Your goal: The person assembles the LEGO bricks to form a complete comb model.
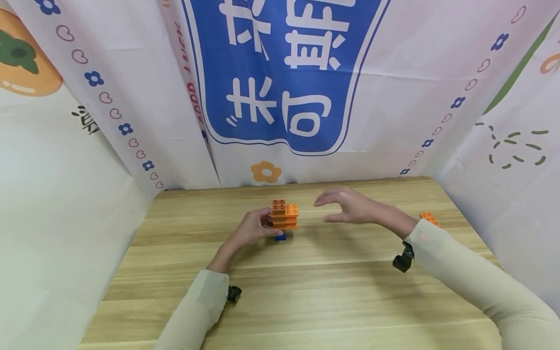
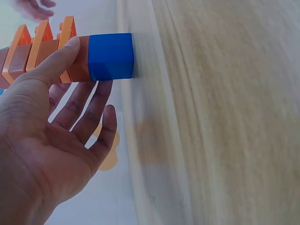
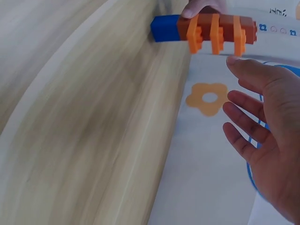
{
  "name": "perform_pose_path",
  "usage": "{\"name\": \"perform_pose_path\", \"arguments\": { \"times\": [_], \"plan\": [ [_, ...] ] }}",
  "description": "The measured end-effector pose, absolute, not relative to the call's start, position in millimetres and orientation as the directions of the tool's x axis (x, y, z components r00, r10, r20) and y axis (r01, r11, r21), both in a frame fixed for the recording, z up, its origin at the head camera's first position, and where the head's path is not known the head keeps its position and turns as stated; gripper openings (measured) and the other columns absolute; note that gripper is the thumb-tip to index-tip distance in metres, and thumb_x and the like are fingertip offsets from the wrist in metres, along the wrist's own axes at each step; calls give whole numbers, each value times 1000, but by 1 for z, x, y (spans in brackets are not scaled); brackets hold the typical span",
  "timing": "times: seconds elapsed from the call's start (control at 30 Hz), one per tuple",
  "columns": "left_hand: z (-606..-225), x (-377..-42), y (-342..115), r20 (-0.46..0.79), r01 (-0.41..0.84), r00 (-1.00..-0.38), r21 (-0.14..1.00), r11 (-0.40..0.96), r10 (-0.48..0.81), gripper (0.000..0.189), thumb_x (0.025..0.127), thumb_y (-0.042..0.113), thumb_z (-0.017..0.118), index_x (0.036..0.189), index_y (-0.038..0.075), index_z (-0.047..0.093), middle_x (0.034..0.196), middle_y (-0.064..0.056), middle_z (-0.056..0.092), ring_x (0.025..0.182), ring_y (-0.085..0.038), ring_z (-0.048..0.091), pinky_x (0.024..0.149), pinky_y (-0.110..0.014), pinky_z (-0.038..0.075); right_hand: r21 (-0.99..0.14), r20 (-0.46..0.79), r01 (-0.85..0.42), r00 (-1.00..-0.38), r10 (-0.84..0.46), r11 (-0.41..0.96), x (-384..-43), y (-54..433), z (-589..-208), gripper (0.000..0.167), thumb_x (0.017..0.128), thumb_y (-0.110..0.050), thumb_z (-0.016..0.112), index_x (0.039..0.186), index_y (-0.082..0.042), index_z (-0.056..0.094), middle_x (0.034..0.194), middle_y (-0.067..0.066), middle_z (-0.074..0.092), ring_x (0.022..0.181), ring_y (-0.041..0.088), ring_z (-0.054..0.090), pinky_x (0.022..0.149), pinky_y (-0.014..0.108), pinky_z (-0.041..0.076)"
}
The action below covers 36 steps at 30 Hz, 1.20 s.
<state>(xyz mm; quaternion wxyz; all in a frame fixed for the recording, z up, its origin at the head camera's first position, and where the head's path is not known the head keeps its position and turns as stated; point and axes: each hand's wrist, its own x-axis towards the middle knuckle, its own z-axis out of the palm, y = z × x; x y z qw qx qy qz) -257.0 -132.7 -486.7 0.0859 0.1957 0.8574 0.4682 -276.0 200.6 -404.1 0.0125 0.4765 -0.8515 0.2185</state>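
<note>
A tower of toy building bricks (image 1: 278,208) stands upright near the back of the table. At its base is a blue brick (image 2: 111,56). Brown bricks (image 2: 80,58) alternate above it with three thin orange plates (image 3: 217,33), which jut out toward the right. My left hand (image 1: 251,227) grips the tower from the left, thumb on the near side and fingers behind. To the right of the tower, my right hand (image 1: 347,206) is raised, fingers and thumb spread apart, holding nothing. The right wrist view shows its loosely bent fingers apart from the plates.
A loose orange plate (image 1: 430,219) lies on the wooden table (image 1: 341,301) near its right edge, beyond the right forearm. A printed cloth (image 1: 385,121) hangs along the back edge, with more cloth at both sides. Each wrist carries a small black camera (image 1: 402,260).
</note>
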Motion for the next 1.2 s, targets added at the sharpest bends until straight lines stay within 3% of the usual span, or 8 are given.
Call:
{"name": "perform_pose_path", "arguments": {
  "times": [0.33, 0.77, 1.2],
  "plan": [
    [-489, -258, -133, 38, 245, -914, 845, 475, 405, 34, 86, 14, 91, 112, 7, 70, 108, -7, 77, 96, -20, 73, 86, -36, 62, -324, 190, -811, -560, -806, 487, -272, 232, -412, 44, 87, -20, 90, 126, -4, 76, 126, 11, 74, 120, 32, 69, 103, 51, 56],
    [-488, -256, -133, 40, 255, -909, 841, 478, 415, 34, 87, 13, 90, 113, 6, 69, 109, -9, 76, 96, -20, 72, 85, -34, 62, -318, 115, -780, -596, -795, 539, -271, 270, -421, 44, 84, -9, 90, 125, -2, 75, 125, 13, 74, 118, 35, 69, 100, 54, 56],
    [-488, -256, -134, 42, 252, -910, 846, 470, 412, 37, 87, 15, 90, 117, 6, 69, 109, -8, 76, 97, -20, 72, 86, -36, 62, -303, 104, -743, -648, -755, 596, -267, 310, -429, 45, 81, -13, 93, 121, -2, 77, 121, 12, 75, 115, 36, 70, 98, 55, 56]
  ]
}}
